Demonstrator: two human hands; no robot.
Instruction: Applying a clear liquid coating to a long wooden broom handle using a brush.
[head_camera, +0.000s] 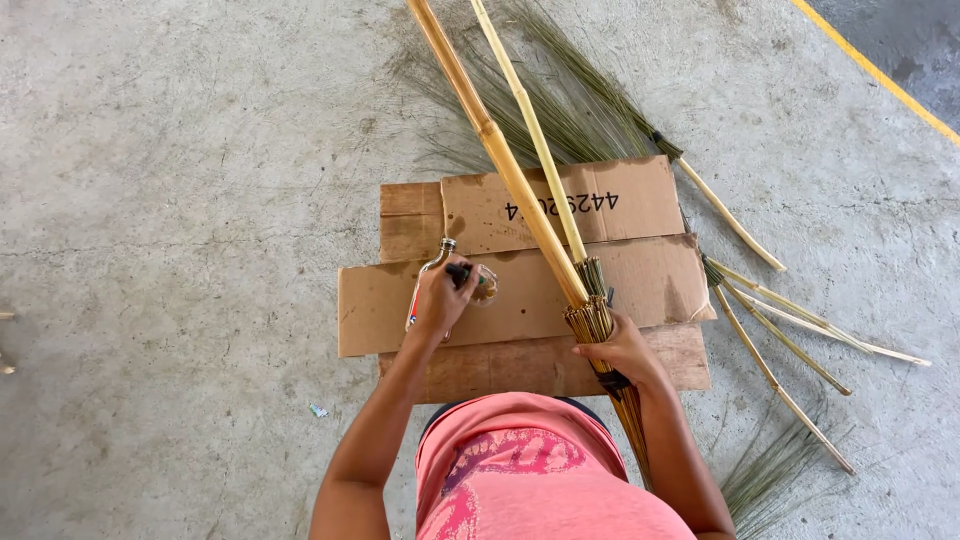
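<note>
Right hand (622, 352) grips broom (590, 318) — bound straw, bamboo handle.

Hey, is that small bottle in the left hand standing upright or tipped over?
Tipped. The left hand holds the small glass bottle slanted above the cardboard, its neck pointing up and away rather than standing on its base.

A small clear glass bottle (432, 275) sits tilted in the left hand (440, 298), over the cardboard. A thick yellow bamboo pole (497, 155) runs up and away, its end buried in a bound sheaf of straw (592, 322), gripped by the right hand (622, 350).
</note>
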